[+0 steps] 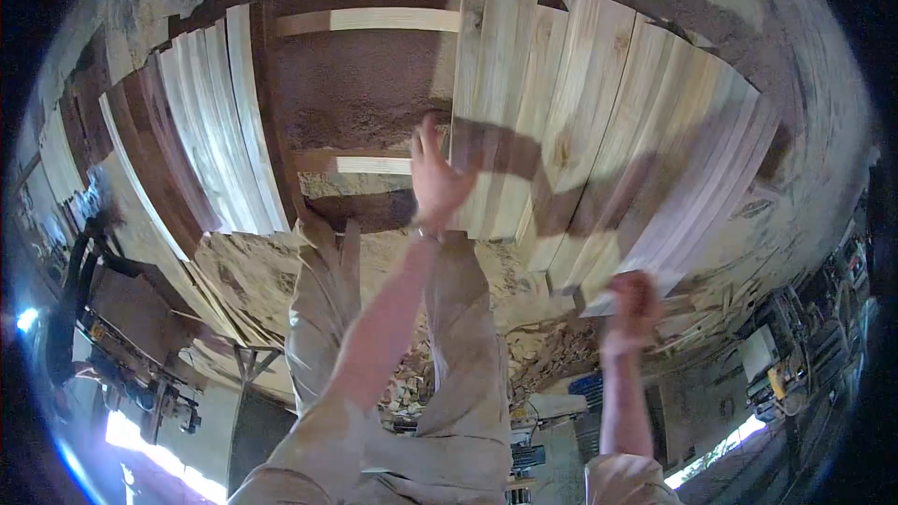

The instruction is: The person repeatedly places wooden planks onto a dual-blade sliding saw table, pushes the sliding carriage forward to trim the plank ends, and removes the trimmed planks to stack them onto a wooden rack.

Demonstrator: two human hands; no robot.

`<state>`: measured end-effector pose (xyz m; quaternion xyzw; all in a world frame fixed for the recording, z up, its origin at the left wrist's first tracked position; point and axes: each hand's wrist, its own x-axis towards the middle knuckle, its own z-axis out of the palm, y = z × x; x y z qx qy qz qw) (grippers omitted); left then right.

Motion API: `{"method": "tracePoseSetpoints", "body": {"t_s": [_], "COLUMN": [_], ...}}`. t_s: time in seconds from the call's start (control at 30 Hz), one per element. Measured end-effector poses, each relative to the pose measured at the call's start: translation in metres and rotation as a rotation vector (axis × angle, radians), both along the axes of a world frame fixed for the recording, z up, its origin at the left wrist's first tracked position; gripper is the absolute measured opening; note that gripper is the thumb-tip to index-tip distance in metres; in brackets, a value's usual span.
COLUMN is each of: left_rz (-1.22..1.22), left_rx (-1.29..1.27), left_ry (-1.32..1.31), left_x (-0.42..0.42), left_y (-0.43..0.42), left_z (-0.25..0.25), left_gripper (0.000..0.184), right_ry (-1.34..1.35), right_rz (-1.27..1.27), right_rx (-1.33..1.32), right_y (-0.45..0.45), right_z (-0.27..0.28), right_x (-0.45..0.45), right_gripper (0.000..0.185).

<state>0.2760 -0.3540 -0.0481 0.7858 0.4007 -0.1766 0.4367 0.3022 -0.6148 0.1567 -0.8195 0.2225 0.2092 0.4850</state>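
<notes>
My left hand (pixel 440 182) is stretched out with its fingers apart, over the near left edge of a row of pale wooden boards (pixel 580 103). Nothing shows in its grasp, and I cannot tell whether it touches the edge board. My right hand (pixel 634 299) is curled and somewhat blurred at the near end of the same row, by the outer boards on the right. Its fingertips are hidden, so what it holds, if anything, does not show. The boards lie side by side with uneven ends, and shadows fall across them.
More boards (pixel 210 122) lie in a group to the left, some darker. Two pale crosspieces, a far one (pixel 393 20) and a nearer one (pixel 374 165), span the gap. Wood scraps (pixel 407 393) litter the floor by my legs. Tools and equipment (pixel 795 374) stand behind on the right.
</notes>
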Motion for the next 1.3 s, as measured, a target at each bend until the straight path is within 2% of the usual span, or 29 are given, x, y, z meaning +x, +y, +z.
{"method": "tracePoseSetpoints", "body": {"t_s": [0.03,0.1,0.17,0.2,0.23,0.3,0.33,0.4,0.43,0.47,0.5,0.57,0.63,0.77,0.9,1.03,1.1,1.13,1.17,1.2,1.23,1.27,1.3], "left_rz": [0.051,0.447,0.291,0.209,0.189,0.101,0.034,-0.278,-0.422,-0.537,-0.682,-0.900,-0.978,-0.985,-0.924,-0.740,-0.508,-0.290,-0.225,-0.099,0.040,0.044,0.331], "left_rx": [-0.046,-0.561,-0.456,-0.398,-0.506,-0.662,-0.706,-0.075,0.200,-0.224,-0.298,-0.136,0.011,0.150,0.196,0.146,0.087,0.103,0.215,0.109,0.270,0.280,0.306], "left_ry": [-0.045,-0.152,-0.173,-0.183,-0.231,-0.258,-0.234,-0.223,-0.533,-0.224,-0.113,-0.063,-0.053,-0.083,-0.126,-0.293,-0.544,-0.896,-0.694,-0.530,-0.439,-0.167,0.028], "left_x": [0.026,0.070,0.096,0.106,0.110,0.133,0.150,0.215,0.250,0.284,0.302,0.313,0.310,0.298,0.287,0.259,0.206,0.175,0.118,0.063,0.001,-0.063,-0.108], "left_y": [0.021,0.048,0.028,0.024,0.034,0.066,0.083,0.114,0.109,0.117,0.118,0.098,0.085,0.065,0.052,0.047,0.061,0.070,0.087,0.109,0.122,0.151,0.174], "left_z": [-0.006,-0.050,-0.059,-0.061,-0.052,-0.025,-0.006,-0.020,-0.025,0.004,0.007,-0.002,-0.016,-0.023,-0.023,-0.003,0.025,0.023,0.044,0.048,0.045,0.040,0.042], "left_gripper": [0.105,0.100,0.099,0.099,0.093,0.084,0.081,0.071,0.060,0.083,0.081,0.076,0.071,0.062,0.052,0.043,0.039,0.045,0.051,0.056,0.066,0.077,0.080], "right_ry": [0.237,0.754,1.047,1.020,0.989,0.634,0.543,0.355,0.324,0.293,0.264,0.196,0.141,0.292,0.435,0.527,0.581,0.665,0.742,0.811,0.866,0.931,0.967], "right_rz": [-0.036,-0.279,-0.970,-1.222,-1.480,-1.485,-1.585,-1.780,-1.702,-1.613,-1.515,-1.323,-1.156,-1.200,-1.431,-1.817,-1.838,-1.719,-1.594,-1.467,-1.170,-0.878,-0.564], "right_rx": [-0.060,0.679,0.743,0.795,0.840,0.805,0.839,0.860,0.929,1.002,1.075,1.213,1.340,1.301,1.156,0.836,0.802,0.790,0.776,0.763,0.556,0.329,0.196], "right_y": [0.020,0.029,0.055,0.050,0.052,0.080,0.093,0.108,0.108,0.105,0.102,0.094,0.100,0.096,0.099,0.141,0.152,0.147,0.142,0.137,0.156,0.173,0.196], "right_z": [-0.011,-0.044,-0.115,-0.171,-0.216,-0.262,-0.270,-0.267,-0.270,-0.275,-0.280,-0.288,-0.286,-0.281,-0.270,-0.222,-0.204,-0.206,-0.207,-0.208,-0.190,-0.172,-0.158], "right_x": [-0.026,-0.090,-0.138,-0.165,-0.182,-0.171,-0.163,-0.156,-0.160,-0.161,-0.159,-0.158,-0.170,-0.153,-0.122,-0.071,-0.087,-0.110,-0.133,-0.156,-0.166,-0.176,-0.178], "right_gripper": [0.039,0.046,0.056,0.058,0.060,0.060,0.061,0.061,0.061,0.061,0.061,0.061,0.061,0.064,0.070,0.076,0.079,0.075,0.071,0.067,0.060,0.054,0.057]}}
